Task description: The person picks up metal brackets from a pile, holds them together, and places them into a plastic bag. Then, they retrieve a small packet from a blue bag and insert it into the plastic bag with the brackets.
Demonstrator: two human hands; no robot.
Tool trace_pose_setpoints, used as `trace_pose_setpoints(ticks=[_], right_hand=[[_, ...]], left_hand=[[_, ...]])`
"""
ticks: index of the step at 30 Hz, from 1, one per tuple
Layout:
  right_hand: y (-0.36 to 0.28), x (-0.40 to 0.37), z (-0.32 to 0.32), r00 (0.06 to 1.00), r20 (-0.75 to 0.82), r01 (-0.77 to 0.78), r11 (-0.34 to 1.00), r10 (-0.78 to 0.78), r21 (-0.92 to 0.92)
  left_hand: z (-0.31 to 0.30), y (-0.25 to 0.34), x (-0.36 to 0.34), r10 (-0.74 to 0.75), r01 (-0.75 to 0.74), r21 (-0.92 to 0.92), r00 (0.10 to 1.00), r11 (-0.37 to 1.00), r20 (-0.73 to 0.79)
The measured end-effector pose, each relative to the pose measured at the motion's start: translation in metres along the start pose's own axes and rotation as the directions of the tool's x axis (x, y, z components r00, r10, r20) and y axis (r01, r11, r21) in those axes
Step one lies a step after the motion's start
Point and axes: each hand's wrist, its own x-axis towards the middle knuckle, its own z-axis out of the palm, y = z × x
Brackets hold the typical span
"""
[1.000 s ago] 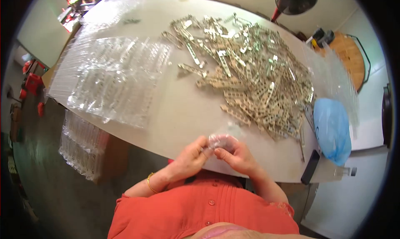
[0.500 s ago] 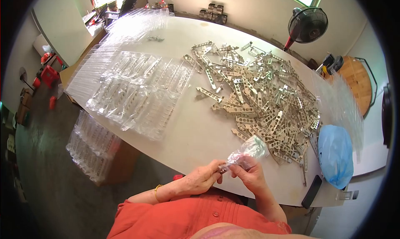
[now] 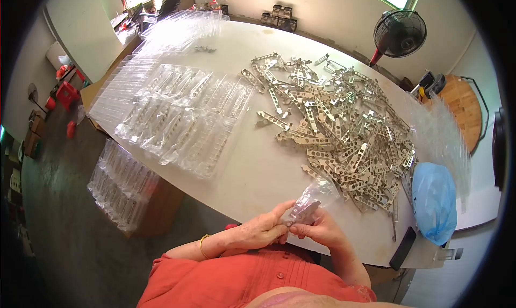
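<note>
Across a white table (image 3: 244,160) spreads a pile of metal strips (image 3: 352,155); on the pile's near side, a clear plastic bag (image 3: 319,191) is pinched tight by a person's left hand (image 3: 270,226) and right hand (image 3: 322,231), where light, even tension should keep it from tearing.

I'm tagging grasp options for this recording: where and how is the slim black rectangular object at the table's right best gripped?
Probably across its middle, pinching both long edges, with the right hand coming from above and the near side. The slim black rectangular object looks flat and narrow, and its far end lies close to the blue plastic bag.
</note>
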Motion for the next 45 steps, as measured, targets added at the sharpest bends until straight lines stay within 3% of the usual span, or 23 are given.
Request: trace_pose_setpoints(ticks=[2, 6, 8, 14, 24, 27, 29, 30, 31, 32, 35, 39, 41, 45], right_hand=[[0.002, 0.004, -0.002, 0.983, 0.163, -0.084, 0.996, 0.085, -0.012], [0.009, 0.006, 0.005, 0.984, 0.146, -0.114, 0.992, 0.106, 0.049], [-0.004, 0.006, 0.015, 0.998, 0.066, 0.000, 0.998, -0.004, 0.064], [0.011, 0.003, -0.001, 0.993, -0.096, 0.080, 0.996, -0.075, 0.040], [0.003, 0.009, 0.010, 0.999, 0.042, -0.020, 0.996, 0.017, 0.086], [0.008, 0.013, 0.008, 0.988, 0.132, -0.084, 0.995, 0.076, 0.061], [0.011, 0.012, 0.010, 0.992, 0.108, -0.066, 0.998, 0.066, -0.005], [0.005, 0.008, 0.018, 0.998, 0.040, -0.058, 0.996, 0.056, 0.064], [0.010, 0.010, 0.010, 0.998, 0.032, -0.058, 0.996, 0.061, -0.075], [0.029, 0.010, 0.003, 0.998, -0.054, 0.011, 0.992, -0.017, -0.122], [0.009, 0.009, 0.007, 0.982, -0.166, 0.094, 0.996, -0.091, 0.009], [0.006, 0.007, 0.014, 0.967, -0.227, 0.133, 0.988, -0.111, 0.082], [0.008, 0.008, 0.015, 0.982, -0.146, 0.137, 0.981, -0.116, 0.140], [0.003, 0.006, 0.017, 0.980, -0.147, 0.154, 0.982, -0.137, 0.108]], left_hand=[[0.000, -0.001, 0.000, -0.006, 0.006, 0.042, 1.000, 0.999, -0.013], [0.003, -0.007, 0.002, 0.046, -0.045, 0.017, 0.998, 0.999, -0.050], [0.004, -0.012, 0.003, 0.009, -0.014, -0.039, 0.991, 0.999, -0.130], [-0.002, -0.015, 0.003, 0.016, -0.006, 0.068, 0.989, 0.998, -0.148], [0.001, -0.004, 0.000, -0.063, 0.062, -0.010, 0.987, 0.998, -0.147], [0.000, -0.007, 0.002, 0.002, -0.005, -0.025, 0.994, 1.000, -0.113], [0.003, -0.022, 0.006, 0.158, -0.161, -0.007, 0.978, 0.987, -0.135], [0.002, -0.020, 0.003, 0.090, -0.102, -0.077, 0.984, 0.992, -0.152], [0.003, -0.018, 0.002, 0.071, -0.075, -0.008, 0.967, 0.997, -0.245], [0.004, -0.021, 0.003, -0.067, 0.019, -0.204, 0.970, 0.979, -0.233], [-0.004, -0.021, 0.003, -0.083, 0.062, -0.100, 0.972, 0.993, -0.221], [-0.001, -0.025, 0.003, -0.025, 0.011, -0.064, 0.974, 0.998, -0.223], [-0.002, -0.024, 0.002, -0.074, 0.075, -0.003, 0.970, 0.997, -0.231], [0.001, -0.019, 0.001, -0.081, 0.054, -0.125, 0.971, 0.991, -0.223]])
